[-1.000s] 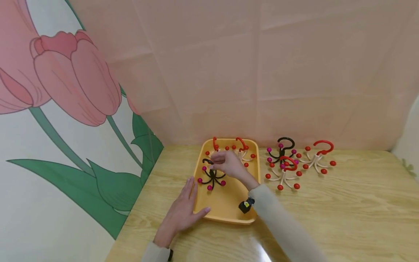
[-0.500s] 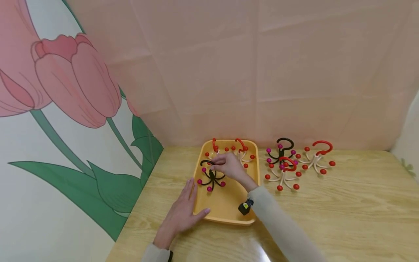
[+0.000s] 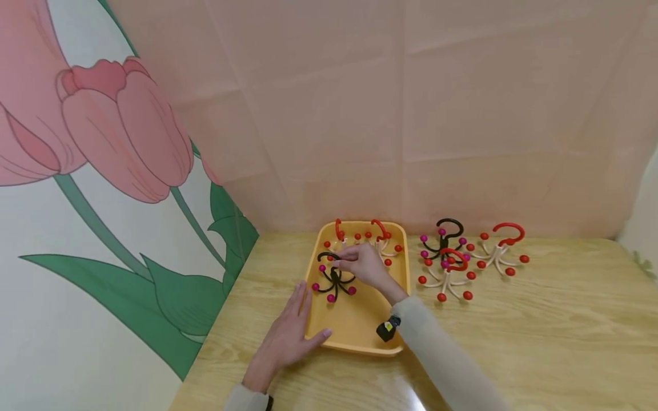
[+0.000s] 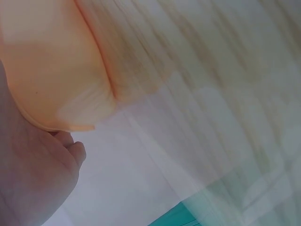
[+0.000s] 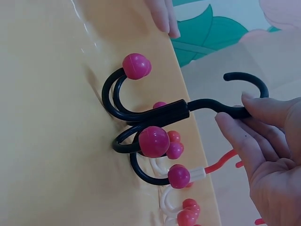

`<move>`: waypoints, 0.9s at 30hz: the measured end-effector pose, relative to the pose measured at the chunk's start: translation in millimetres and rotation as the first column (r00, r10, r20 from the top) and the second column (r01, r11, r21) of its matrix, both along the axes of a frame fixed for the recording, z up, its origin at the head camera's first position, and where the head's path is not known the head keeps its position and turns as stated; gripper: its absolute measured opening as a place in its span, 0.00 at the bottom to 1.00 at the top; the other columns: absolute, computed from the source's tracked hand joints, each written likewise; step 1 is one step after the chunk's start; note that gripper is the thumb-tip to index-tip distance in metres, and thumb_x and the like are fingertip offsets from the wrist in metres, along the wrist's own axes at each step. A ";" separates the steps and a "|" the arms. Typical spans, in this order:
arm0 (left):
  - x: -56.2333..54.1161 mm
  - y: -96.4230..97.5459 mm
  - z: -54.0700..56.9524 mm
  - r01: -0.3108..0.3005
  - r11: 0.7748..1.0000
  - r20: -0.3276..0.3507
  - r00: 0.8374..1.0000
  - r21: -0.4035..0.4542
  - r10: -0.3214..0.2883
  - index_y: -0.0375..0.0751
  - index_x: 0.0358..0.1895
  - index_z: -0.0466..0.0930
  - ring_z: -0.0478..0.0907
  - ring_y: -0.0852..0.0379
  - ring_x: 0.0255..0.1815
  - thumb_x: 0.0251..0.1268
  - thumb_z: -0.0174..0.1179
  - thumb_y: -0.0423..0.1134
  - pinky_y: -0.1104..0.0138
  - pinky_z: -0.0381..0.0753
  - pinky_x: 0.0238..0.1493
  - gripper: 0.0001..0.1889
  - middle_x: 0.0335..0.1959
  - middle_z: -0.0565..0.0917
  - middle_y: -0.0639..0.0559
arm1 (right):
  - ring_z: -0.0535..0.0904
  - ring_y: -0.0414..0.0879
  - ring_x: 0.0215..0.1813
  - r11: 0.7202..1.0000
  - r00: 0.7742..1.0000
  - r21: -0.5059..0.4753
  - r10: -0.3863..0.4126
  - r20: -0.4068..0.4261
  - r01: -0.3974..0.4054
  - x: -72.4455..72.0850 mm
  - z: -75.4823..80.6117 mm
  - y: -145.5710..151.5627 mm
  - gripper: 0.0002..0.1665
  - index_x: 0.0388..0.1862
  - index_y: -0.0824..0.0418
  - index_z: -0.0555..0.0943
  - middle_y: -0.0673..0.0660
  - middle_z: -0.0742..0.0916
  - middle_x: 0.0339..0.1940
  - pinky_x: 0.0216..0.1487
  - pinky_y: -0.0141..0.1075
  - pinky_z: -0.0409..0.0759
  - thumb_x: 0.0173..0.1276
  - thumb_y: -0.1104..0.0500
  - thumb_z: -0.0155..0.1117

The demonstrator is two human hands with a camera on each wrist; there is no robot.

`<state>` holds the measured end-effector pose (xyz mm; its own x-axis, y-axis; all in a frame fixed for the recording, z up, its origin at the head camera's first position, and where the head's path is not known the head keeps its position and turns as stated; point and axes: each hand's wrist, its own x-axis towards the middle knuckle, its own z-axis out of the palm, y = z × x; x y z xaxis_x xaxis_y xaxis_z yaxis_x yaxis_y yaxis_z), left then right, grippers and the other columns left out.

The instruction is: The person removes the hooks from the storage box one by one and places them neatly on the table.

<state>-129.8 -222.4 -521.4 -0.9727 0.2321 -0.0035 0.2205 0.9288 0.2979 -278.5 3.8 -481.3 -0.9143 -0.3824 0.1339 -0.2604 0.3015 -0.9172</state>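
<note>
A black multi-arm hook hanger [image 5: 171,112] with magenta ball tips stands in the left part of a yellow tray [image 3: 360,325]. My right hand [image 3: 366,266] pinches its curved top hook between thumb and fingers, as the right wrist view shows. The arms spread out below, over the tray floor. My left hand [image 3: 287,334] lies along the tray's near-left corner, fingers straight against the side and thumb across the front rim. In the left wrist view, the left hand [image 4: 42,174] touches the tray wall [image 4: 56,70]. Two white hangers with red hooks sit behind, partly covered by my right hand.
On the wooden table [image 3: 555,337], right of the tray, stand a black hanger [image 3: 443,242] with magenta tips and two white hangers [image 3: 497,252] with red hooks and balls. A pink cloth backdrop [image 3: 329,114] rises behind; a tulip-painted panel [image 3: 139,131] slopes along the left.
The right hand's blurred fingers have settled into a pinch on the black hanger's hook, which has tilted slightly. The left hand stays at the tray corner.
</note>
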 end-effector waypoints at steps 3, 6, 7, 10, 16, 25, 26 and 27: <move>0.1 0.6 -1.2 0.005 1.000 -0.009 1.000 -0.001 -0.005 0.43 0.87 0.39 0.34 0.50 0.91 0.71 0.48 0.77 0.50 0.57 0.86 0.56 0.90 0.34 0.48 | 0.93 0.49 0.44 1.000 1.000 -0.003 -0.007 0.000 0.007 0.5 -0.8 0.8 0.11 0.49 0.56 0.93 0.56 0.95 0.43 0.46 0.48 0.92 0.69 0.58 0.76; -0.6 0.6 -1.6 0.009 1.000 -0.022 1.000 -0.012 -0.009 0.42 0.87 0.39 0.34 0.51 0.91 0.71 0.47 0.77 0.51 0.57 0.87 0.56 0.90 0.34 0.48 | 0.93 0.50 0.44 1.000 1.000 -0.016 -0.012 0.000 0.012 0.0 -0.5 0.9 0.11 0.49 0.58 0.93 0.56 0.95 0.42 0.46 0.48 0.92 0.69 0.58 0.76; -0.9 0.5 -1.8 0.009 1.000 -0.023 1.000 -0.013 -0.009 0.42 0.87 0.39 0.33 0.51 0.91 0.71 0.47 0.77 0.51 0.57 0.87 0.56 0.90 0.34 0.48 | 0.93 0.50 0.44 1.000 1.000 -0.020 -0.011 0.002 0.011 -0.1 -0.5 1.0 0.11 0.49 0.59 0.93 0.56 0.95 0.42 0.46 0.48 0.92 0.69 0.58 0.76; -1.1 0.2 -2.3 0.006 1.000 -0.017 1.000 -0.006 -0.006 0.43 0.87 0.38 0.33 0.52 0.91 0.71 0.48 0.77 0.51 0.57 0.87 0.56 0.90 0.32 0.51 | 0.94 0.49 0.43 1.000 1.000 -0.026 -0.005 0.003 0.005 0.9 0.0 1.8 0.13 0.49 0.63 0.92 0.58 0.95 0.43 0.46 0.49 0.92 0.69 0.59 0.76; -0.5 -0.3 -4.1 0.006 1.000 -0.007 1.000 0.006 -0.006 0.44 0.87 0.37 0.32 0.53 0.91 0.71 0.48 0.77 0.51 0.56 0.87 0.57 0.89 0.30 0.53 | 0.94 0.48 0.44 1.000 1.000 -0.017 0.005 0.004 -0.005 5.3 5.0 5.9 0.14 0.50 0.62 0.92 0.57 0.95 0.42 0.46 0.46 0.92 0.69 0.58 0.76; 0.3 0.6 -3.3 0.000 1.000 -0.015 1.000 0.004 0.000 0.41 0.87 0.42 0.32 0.53 0.91 0.71 0.48 0.77 0.49 0.58 0.86 0.56 0.89 0.30 0.54 | 0.94 0.48 0.46 1.000 0.999 -0.018 0.012 -0.037 -0.013 15.9 28.4 17.0 0.15 0.51 0.57 0.92 0.56 0.95 0.46 0.49 0.44 0.92 0.68 0.54 0.77; 0.5 0.6 -3.0 -0.002 1.000 -0.014 1.000 0.002 0.002 0.41 0.87 0.42 0.32 0.53 0.91 0.71 0.48 0.77 0.49 0.58 0.86 0.56 0.89 0.30 0.54 | 0.94 0.48 0.46 1.000 0.999 -0.020 0.012 -0.039 -0.013 17.4 32.1 18.5 0.15 0.51 0.56 0.92 0.56 0.95 0.46 0.48 0.44 0.92 0.68 0.53 0.77; 0.7 0.6 -2.7 -0.005 1.000 -0.012 1.000 0.002 0.005 0.41 0.87 0.42 0.32 0.53 0.91 0.71 0.48 0.77 0.49 0.58 0.86 0.56 0.89 0.30 0.54 | 0.94 0.48 0.46 1.000 0.999 -0.023 0.011 -0.040 -0.012 19.1 35.8 20.1 0.15 0.51 0.56 0.92 0.56 0.95 0.46 0.48 0.43 0.92 0.68 0.53 0.77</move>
<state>-129.1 -221.8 -524.0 -0.9738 0.2273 0.0086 0.2195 0.9292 0.2975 -259.5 24.0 -445.6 -0.9035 -0.3893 0.1791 -0.3003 0.2772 -0.9127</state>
